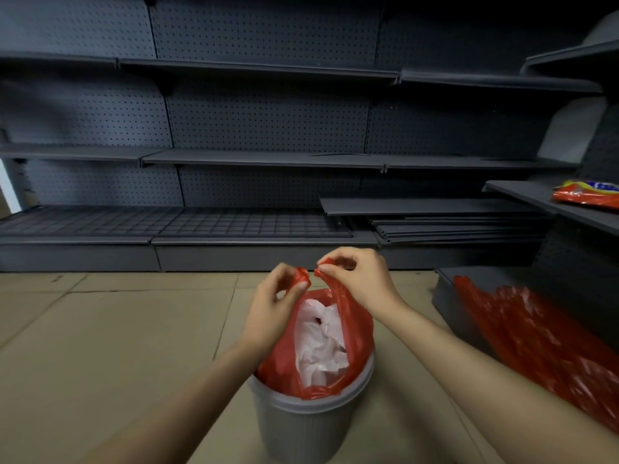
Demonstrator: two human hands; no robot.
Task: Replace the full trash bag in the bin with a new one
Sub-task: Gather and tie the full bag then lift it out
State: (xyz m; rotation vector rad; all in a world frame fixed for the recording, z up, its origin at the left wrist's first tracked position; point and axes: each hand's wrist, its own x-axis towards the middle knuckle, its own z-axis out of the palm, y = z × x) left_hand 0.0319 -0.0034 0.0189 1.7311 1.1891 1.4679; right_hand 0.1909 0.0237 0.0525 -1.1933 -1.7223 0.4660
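Full red plastic trash bag [355, 333] in grey ribbed bin [301, 426], handles pinched by left hand [271, 309] and right hand [360, 279]. Not yet tied or lifted. Spare red bag [536, 336] waiting nearby.

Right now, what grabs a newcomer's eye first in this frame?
The red trash bag in the grey bin, centre foreground, stuffed with white paper. The left hand and right hand each pinch a bag handle above it. Loose red plastic lies at the right, below dark bare shelves.
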